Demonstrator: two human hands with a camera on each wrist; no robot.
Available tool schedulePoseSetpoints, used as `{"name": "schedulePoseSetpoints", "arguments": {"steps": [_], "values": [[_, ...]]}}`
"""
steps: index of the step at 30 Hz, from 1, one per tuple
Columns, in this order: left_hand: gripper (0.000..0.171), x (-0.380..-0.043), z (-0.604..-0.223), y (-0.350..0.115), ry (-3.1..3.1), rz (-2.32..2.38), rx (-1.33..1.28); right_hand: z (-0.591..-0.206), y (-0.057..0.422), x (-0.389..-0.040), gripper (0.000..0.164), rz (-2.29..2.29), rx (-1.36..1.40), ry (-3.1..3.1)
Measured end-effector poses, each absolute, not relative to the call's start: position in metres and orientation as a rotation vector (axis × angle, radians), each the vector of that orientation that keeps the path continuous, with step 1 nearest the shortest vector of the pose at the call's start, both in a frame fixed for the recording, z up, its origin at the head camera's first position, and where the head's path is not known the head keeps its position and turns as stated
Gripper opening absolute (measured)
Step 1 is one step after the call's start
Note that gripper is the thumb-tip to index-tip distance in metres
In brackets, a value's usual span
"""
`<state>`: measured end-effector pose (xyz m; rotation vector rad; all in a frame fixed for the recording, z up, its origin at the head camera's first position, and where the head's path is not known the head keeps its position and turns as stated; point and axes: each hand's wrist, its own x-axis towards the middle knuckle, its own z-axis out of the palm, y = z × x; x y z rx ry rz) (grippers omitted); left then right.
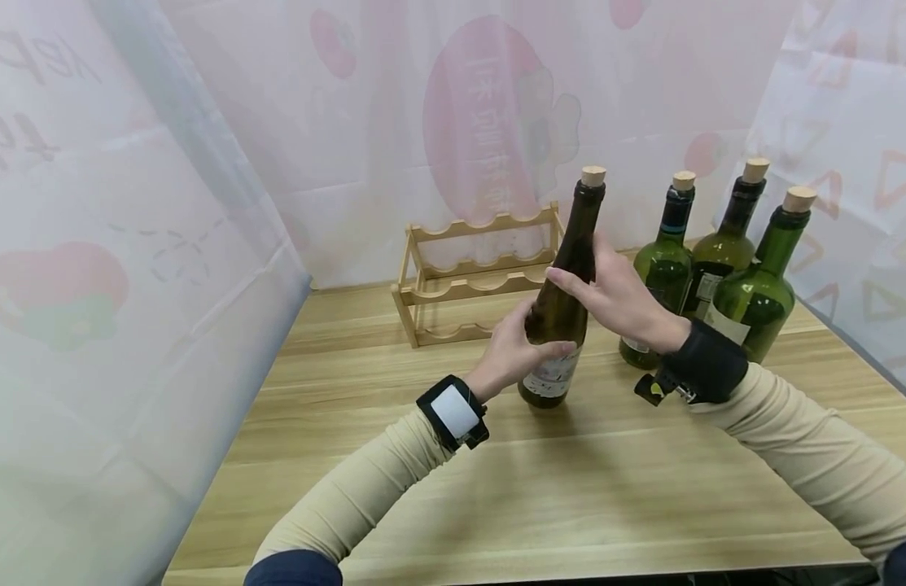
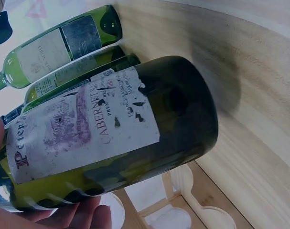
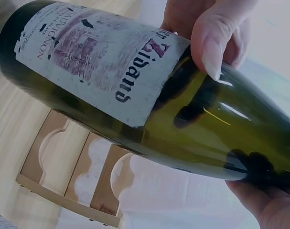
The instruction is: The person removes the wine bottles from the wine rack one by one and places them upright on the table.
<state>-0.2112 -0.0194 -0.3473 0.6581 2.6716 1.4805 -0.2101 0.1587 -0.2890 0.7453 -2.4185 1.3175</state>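
Both hands hold a dark green wine bottle (image 1: 560,313), corked and leaning slightly, its neck up. My left hand (image 1: 513,354) grips the body from the left, thumb across the front above the label. Higher up, my right hand (image 1: 623,295) holds the shoulder from the right, its thumb reaching over the glass. The worn paper label (image 2: 82,124) faces the left wrist camera. I cannot tell whether the base touches the table. Behind the bottle is a wooden wine rack (image 1: 463,289) with scalloped rails; no bottle shows in its visible part.
Three corked wine bottles stand close together at the right: a green one (image 1: 661,264), an olive one (image 1: 719,254) and a larger-looking green one (image 1: 760,289). The wood-grained table (image 1: 335,456) meets printed curtains (image 1: 365,138) at the back and sides.
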Motion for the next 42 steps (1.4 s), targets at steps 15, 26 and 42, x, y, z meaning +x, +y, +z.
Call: {"name": "schedulePoseSetpoints", "arguments": {"steps": [15,26,42], "values": [[0.063,-0.213,-0.344,-0.006,2.615,1.447,0.635,-0.288,0.172,-0.210,0.056,1.313,0.667,-2.464],[0.060,-0.215,-0.340,0.008,2.630,1.425,0.632,-0.285,0.183,-0.211,0.053,1.225,0.558,-2.463],[0.060,-0.219,-0.339,0.028,2.593,1.419,0.688,-0.283,0.201,-0.208,0.061,1.213,0.514,-2.467]]}}
